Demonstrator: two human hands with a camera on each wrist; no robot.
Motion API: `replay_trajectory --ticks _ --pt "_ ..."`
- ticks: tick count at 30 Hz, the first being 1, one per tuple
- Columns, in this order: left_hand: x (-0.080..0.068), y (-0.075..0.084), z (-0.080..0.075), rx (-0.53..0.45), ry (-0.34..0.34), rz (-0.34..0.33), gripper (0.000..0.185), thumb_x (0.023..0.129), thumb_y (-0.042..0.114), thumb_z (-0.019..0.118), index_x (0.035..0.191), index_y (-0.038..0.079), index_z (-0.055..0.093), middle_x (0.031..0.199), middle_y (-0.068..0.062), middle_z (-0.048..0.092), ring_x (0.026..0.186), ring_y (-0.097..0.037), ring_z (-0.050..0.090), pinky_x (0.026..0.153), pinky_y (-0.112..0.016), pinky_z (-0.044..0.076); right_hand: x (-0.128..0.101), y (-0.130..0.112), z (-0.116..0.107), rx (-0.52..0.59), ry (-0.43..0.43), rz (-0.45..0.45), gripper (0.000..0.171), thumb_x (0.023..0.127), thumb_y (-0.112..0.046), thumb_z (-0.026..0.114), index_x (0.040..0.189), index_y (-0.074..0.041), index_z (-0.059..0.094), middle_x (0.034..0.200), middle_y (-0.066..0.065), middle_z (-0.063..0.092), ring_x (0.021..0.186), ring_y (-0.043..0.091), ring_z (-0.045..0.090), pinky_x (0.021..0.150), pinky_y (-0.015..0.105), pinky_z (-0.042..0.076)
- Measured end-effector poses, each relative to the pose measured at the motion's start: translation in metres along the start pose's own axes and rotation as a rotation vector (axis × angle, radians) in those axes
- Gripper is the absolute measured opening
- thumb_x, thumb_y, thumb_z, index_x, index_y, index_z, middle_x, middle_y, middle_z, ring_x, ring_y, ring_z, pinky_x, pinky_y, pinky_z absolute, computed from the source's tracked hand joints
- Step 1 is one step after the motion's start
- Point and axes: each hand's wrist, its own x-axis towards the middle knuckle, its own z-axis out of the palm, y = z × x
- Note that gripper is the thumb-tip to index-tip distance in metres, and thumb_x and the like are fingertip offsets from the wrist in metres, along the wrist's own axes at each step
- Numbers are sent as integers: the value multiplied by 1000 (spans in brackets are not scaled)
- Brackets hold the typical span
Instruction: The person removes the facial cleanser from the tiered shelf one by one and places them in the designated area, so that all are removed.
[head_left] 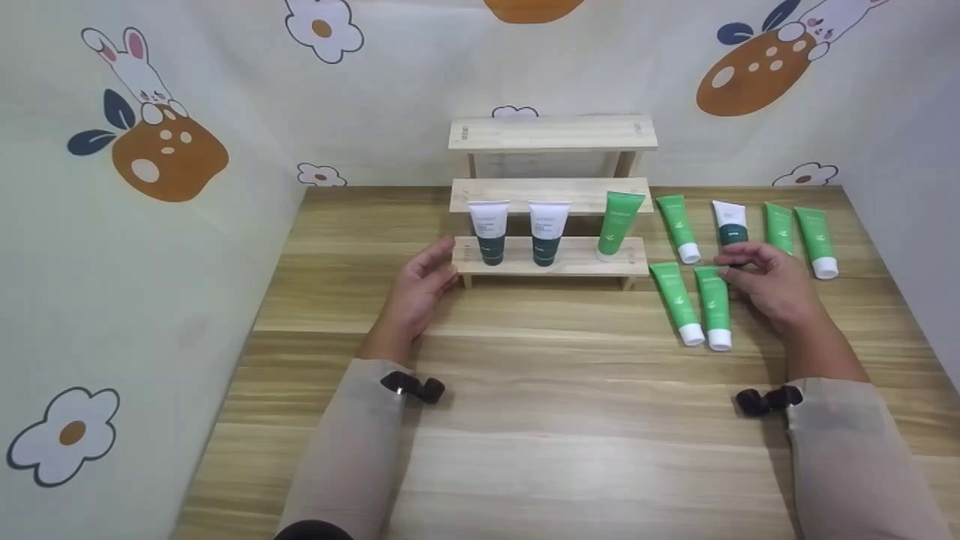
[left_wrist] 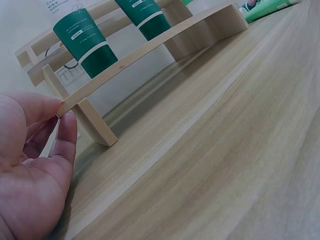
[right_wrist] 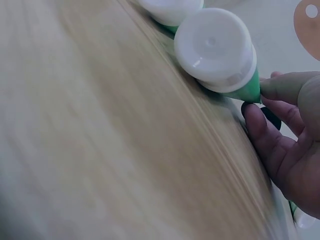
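A: Was a wall sheet printed with rabbits and flowers seen behind the wood-grained table?

B: It was, and a three-tiered wooden stand was set at the table's twelve o'clock.

A: What was held by the left hand?

B: The nine o'clock end of the lowest shelf was pinched between its thumb and fingers, the gap being nearly closed.

A: And by the right hand?

B: Its thumb and fingers were bent about the lower end of a lying white-and-green tube, at the table's two o'clock (whether it was actually gripped could not be told).

A: How were the other tubes placed?

B: Around that one, five green tubes were laid at three, six, seven and nine o'clock. On the lowest shelf, two white-and-green tubes were stood at nine o'clock and near the middle, and one upright green tube at three.
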Motion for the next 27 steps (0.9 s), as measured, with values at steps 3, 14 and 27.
replay_trajectory --ticks 3,14,27 --pt "0 0 0 2 2 -4 48 94 1 61 139 15 56 150 1 48 131 -18 52 104 -32 51 0 0 -1 -10 4 25 45 88 -17 74 128 -5 59 108 -10 74 92 -2 67 71 15 55" --pt "0 1 0 2 1 -11 48 94 1 60 139 16 56 147 -1 51 129 -19 53 105 -33 50 -3 -12 -7 277 37 128 51 86 -22 76 129 -4 57 105 1 72 86 13 68 66 27 60" --pt "0 -1 1 -18 -4 27 49 93 -2 59 141 10 53 149 -4 49 124 -18 54 96 -26 54 -13 -52 19 555 30 -67 36 85 -5 75 117 5 61 91 5 72 71 16 64 59 21 55"
